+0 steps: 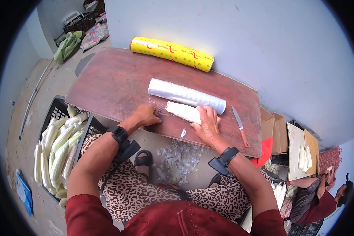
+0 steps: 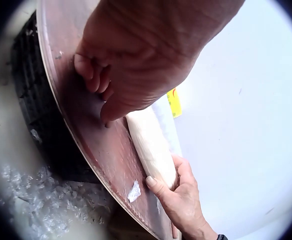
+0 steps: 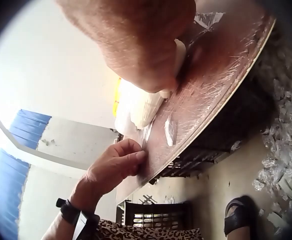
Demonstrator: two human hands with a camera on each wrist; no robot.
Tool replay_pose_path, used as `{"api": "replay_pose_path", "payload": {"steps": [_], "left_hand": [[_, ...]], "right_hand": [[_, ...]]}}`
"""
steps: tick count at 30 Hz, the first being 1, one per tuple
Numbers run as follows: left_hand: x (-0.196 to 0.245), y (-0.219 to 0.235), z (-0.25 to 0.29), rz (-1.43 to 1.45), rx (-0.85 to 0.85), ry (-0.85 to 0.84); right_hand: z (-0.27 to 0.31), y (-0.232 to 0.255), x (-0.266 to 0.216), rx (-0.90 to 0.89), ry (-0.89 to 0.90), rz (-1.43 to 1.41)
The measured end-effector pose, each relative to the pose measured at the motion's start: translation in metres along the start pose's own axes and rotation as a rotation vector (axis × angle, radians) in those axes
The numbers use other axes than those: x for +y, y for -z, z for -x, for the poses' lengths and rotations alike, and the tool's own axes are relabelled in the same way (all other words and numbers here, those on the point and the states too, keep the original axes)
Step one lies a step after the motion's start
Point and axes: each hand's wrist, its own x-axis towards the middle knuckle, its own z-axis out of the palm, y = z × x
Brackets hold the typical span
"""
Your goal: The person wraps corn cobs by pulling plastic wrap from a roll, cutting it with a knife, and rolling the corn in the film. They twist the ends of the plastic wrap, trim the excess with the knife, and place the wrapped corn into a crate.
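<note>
A pale, elongated vegetable (image 1: 183, 112) lies on the reddish-brown table (image 1: 114, 74), just in front of a roll of clear cling film (image 1: 187, 95). My right hand (image 1: 209, 124) grips its right end, thumb on the near side and fingers over the far side, as the left wrist view shows. Beyond the other end, my left hand (image 1: 146, 115) is low over the table with curled fingers, pinching thin cling film (image 3: 147, 132) that stretches towards the vegetable. A small crumpled scrap of film (image 1: 183, 133) sits near the front edge.
A yellow printed roll (image 1: 172, 54) lies along the back by the wall. The knife (image 1: 240, 126) with a reddish handle is at the right. A black crate (image 1: 91, 128) of pale vegetables stands left; film scraps (image 1: 179, 159) litter the floor. Another person (image 1: 318, 200) sits at the right.
</note>
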Motion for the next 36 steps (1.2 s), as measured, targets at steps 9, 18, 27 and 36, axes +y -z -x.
{"api": "replay_pose_path", "payload": {"steps": [9, 18, 27, 36], "left_hand": [[-0.003, 0.011, 0.001, 0.017, -0.051, -0.032], [-0.006, 0.028, 0.004, -0.191, -0.224, 0.029], [-0.005, 0.047, 0.015, -0.381, 0.213, 0.191], [0.025, 0.018, 0.02, -0.171, 0.279, -0.314]], "right_hand": [[0.0, 0.013, 0.011, -0.094, 0.066, 0.005], [-0.002, 0.014, 0.012, -0.113, 0.07, 0.005], [-0.005, 0.015, 0.013, -0.147, 0.038, -0.012], [-0.007, 0.018, 0.012, -0.189, 0.021, -0.028]]}}
